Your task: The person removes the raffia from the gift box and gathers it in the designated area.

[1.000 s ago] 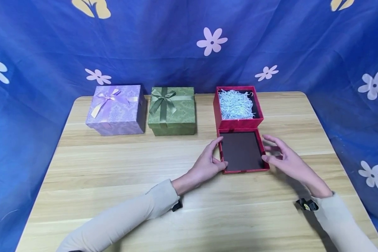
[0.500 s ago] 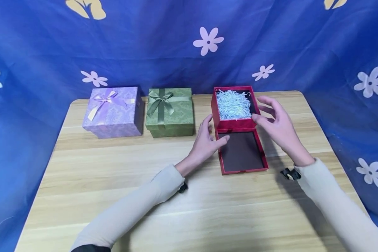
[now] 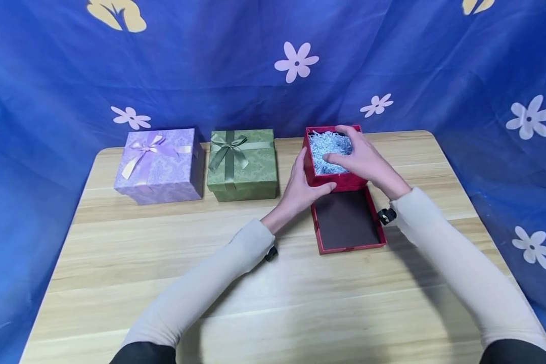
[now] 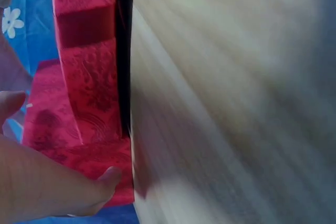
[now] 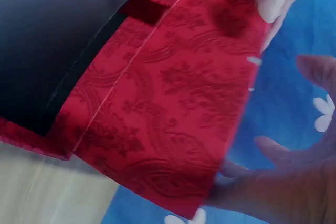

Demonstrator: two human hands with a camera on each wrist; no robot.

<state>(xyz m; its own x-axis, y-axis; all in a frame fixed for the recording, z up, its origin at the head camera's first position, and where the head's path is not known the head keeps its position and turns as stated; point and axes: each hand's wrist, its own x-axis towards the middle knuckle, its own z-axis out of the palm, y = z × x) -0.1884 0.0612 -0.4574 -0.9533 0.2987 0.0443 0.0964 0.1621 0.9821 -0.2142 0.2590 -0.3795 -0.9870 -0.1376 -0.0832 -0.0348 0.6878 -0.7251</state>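
The red box [image 3: 341, 181] at the back right has no lid on and holds pale blue shredded paper [image 3: 329, 144]. My left hand [image 3: 301, 189] holds its near left corner, with the fingers along the left side and the thumb across the front. In the left wrist view, a fingertip [image 4: 110, 176] lies on the red patterned side. My right hand [image 3: 361, 156] is over the box's right part, thumb and fingers spread apart above the paper. The red lid [image 3: 348, 220] lies inside up, right before the box, its dark inside showing.
A green gift box [image 3: 250, 172] with a ribbon bow stands left of the red box. Further left is a purple gift box [image 3: 168, 167] with a bow. All stand on a wooden table [image 3: 186, 283], with a blue flowered cloth [image 3: 236, 65] hanging behind.
Both hands have left the lid and moved back to the box. The left hand has come to its near left corner. The right hand has moved over its opening.
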